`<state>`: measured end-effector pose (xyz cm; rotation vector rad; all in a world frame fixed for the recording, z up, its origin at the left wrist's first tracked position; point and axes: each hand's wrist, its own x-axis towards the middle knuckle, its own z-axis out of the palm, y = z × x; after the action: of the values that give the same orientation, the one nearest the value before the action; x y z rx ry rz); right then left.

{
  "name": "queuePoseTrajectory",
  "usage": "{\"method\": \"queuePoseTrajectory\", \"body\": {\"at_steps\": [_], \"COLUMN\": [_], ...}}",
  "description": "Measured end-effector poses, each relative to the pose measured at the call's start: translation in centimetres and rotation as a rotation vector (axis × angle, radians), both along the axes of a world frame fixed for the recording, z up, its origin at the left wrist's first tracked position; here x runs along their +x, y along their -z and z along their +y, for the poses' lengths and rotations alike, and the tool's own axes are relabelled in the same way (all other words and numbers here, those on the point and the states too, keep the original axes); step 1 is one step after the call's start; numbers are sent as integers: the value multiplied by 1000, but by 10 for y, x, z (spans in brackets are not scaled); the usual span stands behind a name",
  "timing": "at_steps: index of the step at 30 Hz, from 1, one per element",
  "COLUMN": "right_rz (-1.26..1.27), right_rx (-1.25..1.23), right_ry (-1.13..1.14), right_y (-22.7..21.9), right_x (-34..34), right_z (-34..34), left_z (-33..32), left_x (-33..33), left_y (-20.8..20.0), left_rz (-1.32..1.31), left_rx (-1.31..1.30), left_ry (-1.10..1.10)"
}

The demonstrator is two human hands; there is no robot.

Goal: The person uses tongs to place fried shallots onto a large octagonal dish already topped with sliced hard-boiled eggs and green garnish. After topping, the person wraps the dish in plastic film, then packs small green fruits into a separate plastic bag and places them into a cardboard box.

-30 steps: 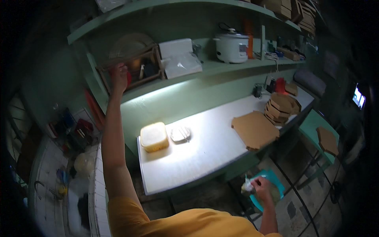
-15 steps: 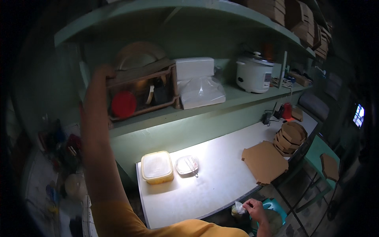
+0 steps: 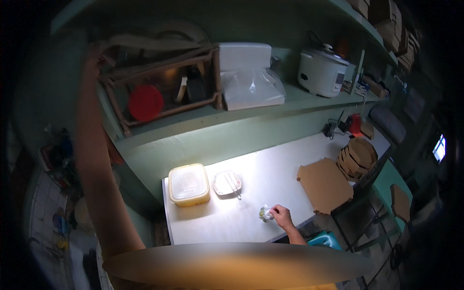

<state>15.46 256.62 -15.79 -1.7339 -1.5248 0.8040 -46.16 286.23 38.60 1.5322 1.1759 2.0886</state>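
Observation:
At the upper left, my left hand (image 3: 97,52) is raised to the top corner of a brown rack (image 3: 216,77) on the shelf. Its dim fingers seem closed on the edge of a brown cloth-like cover (image 3: 159,44). Inside the rack are a red round lid (image 3: 146,103) and dark items. Above the white table, my right hand (image 3: 281,216) pinches a small clear plastic bag (image 3: 265,212) with something yellow-green in it. Left of that bag lie a small white dish (image 3: 224,184) with tongs (image 3: 234,185) across it and a lidded yellowish tub (image 3: 189,186).
A flat cardboard box (image 3: 326,186) and stacked octagonal cardboard trays (image 3: 357,157) occupy the table's right end. On the shelf are a white rice cooker (image 3: 323,72) and a plastic-wrapped white box (image 3: 252,87). A teal stool (image 3: 325,240) stands below the table's near edge.
My right hand has brought the bag from beside the table's near edge up over the tabletop. My left hand has moved up and left, and the cover's edge appears lifted with it.

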Motion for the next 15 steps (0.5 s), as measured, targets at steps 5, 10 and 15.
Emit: {"method": "queuePoseTrajectory", "body": {"at_steps": [5, 10, 15], "right_rz": [-315, 419, 1234], "right_rx": [97, 472, 321], "right_ry": [-152, -102, -103], "right_y": [-15, -114, -151], "right_x": [-6, 6, 69], "right_z": [4, -16, -72], "left_z": [-87, -185, -306], "left_x": [81, 230, 440], "left_y": [29, 169, 311], "left_rz": [-728, -445, -717], "left_rx": [102, 44, -622], "left_ry": [440, 227, 1109]}}
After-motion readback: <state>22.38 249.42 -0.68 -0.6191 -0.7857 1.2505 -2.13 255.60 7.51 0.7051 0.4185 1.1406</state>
